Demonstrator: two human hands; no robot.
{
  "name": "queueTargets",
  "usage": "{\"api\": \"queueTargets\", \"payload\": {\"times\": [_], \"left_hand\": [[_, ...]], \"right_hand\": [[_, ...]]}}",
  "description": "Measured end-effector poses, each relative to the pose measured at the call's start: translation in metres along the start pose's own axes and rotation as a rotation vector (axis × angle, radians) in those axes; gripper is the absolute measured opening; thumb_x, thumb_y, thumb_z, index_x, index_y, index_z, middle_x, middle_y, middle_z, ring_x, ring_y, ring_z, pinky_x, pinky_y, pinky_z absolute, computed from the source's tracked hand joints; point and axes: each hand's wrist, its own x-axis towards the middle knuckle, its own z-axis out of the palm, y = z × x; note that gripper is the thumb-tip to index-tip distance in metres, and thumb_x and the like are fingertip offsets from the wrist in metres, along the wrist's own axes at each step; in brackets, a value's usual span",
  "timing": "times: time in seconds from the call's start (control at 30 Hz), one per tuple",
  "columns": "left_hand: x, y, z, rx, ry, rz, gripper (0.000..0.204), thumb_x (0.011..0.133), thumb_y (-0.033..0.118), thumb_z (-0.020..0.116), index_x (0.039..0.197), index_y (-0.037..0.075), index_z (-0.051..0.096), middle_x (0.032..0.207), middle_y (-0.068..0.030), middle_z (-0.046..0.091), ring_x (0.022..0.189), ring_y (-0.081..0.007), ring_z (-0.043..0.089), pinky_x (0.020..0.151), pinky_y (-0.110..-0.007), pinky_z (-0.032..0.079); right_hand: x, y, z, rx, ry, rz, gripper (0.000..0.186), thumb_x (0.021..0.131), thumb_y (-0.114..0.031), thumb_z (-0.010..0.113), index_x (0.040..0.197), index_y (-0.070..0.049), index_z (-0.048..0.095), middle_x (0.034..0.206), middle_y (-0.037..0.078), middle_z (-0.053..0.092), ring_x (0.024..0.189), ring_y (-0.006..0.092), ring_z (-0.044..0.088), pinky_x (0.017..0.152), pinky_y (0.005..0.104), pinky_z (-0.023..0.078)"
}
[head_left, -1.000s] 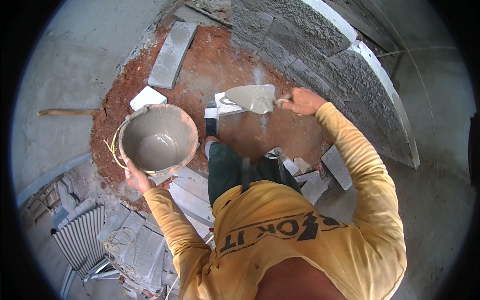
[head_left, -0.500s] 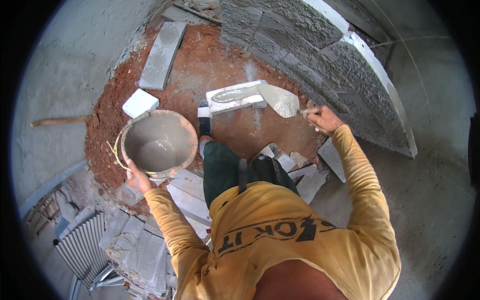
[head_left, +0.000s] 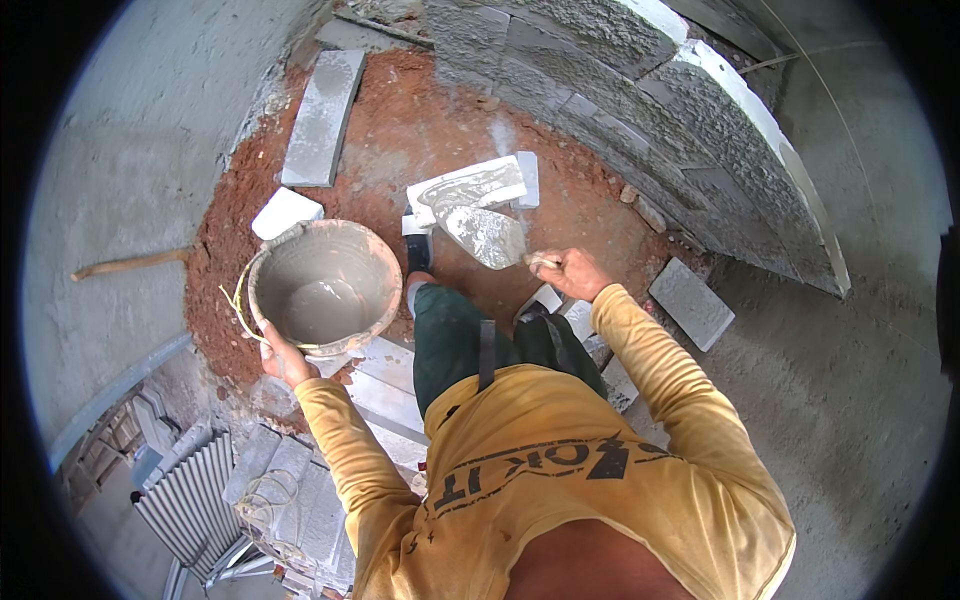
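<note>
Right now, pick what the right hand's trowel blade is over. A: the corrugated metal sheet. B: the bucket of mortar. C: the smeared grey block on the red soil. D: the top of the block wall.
C: the right hand holds the trowel with its mortar-coated blade against the smeared grey block on the red soil, while the bucket sits apart at the left hand.

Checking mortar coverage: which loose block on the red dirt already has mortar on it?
The pale block just beyond the trowel in the right hand; its top is smeared grey, unlike the others.
</note>
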Motion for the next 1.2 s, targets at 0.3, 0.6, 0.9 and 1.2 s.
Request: {"api": "queueTargets", "payload": {"times": [0.3, 0.6, 0.9, 1.2], "left_hand": [[-0.001, 0.000, 0.012, 0.011, -0.035, -0.018, 0.038, 0.092, 0.030, 0.057, 0.104, -0.006, 0.061, 0.098, -0.0090, 0.065, 0.082, -0.0150, 0.059, 0.074, -0.031, 0.048], [-0.001, -0.002, 0.019, -0.048, -0.029, -0.002, 0.035, 0.092, 0.031, 0.058, 0.098, -0.003, 0.062, 0.093, -0.0074, 0.065, 0.079, -0.0139, 0.059, 0.072, -0.030, 0.048], [-0.003, -0.002, 0.025, -0.034, -0.041, -0.002, 0.036, 0.091, 0.032, 0.058, 0.094, -0.004, 0.062, 0.091, -0.0077, 0.065, 0.076, -0.0132, 0.058, 0.070, -0.030, 0.047], [0.033, -0.036, 0.043, -0.065, -0.021, 0.022, 0.041, 0.093, 0.035, 0.055, 0.098, -0.005, 0.062, 0.092, -0.0094, 0.066, 0.078, -0.0144, 0.059, 0.071, -0.031, 0.048]], "right_hand": [[-0.005, 0.025, -0.023, 0.487, 0.021, 0.163, 0.039, 0.084, -0.037, 0.061, 0.108, -0.007, 0.069, 0.073, 0.003, 0.060, 0.065, 0.0098, 0.053, 0.058, 0.0274, 0.046], [-0.039, 0.038, -0.023, 0.372, -0.007, 0.212, 0.038, 0.086, -0.033, 0.061, 0.110, -0.004, 0.067, 0.077, 0.006, 0.065, 0.065, 0.0129, 0.057, 0.062, 0.0316, 0.049], [0.040, -0.038, -0.059, -0.284, -0.062, -0.019, 0.050, 0.087, -0.055, 0.047, 0.104, -0.013, 0.069, 0.084, 0.025, 0.065, 0.079, 0.0397, 0.064, 0.077, 0.0478, 0.049], [0.013, 0.020, -0.127, -0.105, 0.225, 0.295, 0.050, 0.088, -0.048, 0.054, 0.108, -0.004, 0.067, 0.071, 0.015, 0.062, 0.070, 0.0203, 0.064, 0.071, 0.0359, 0.050]]}}
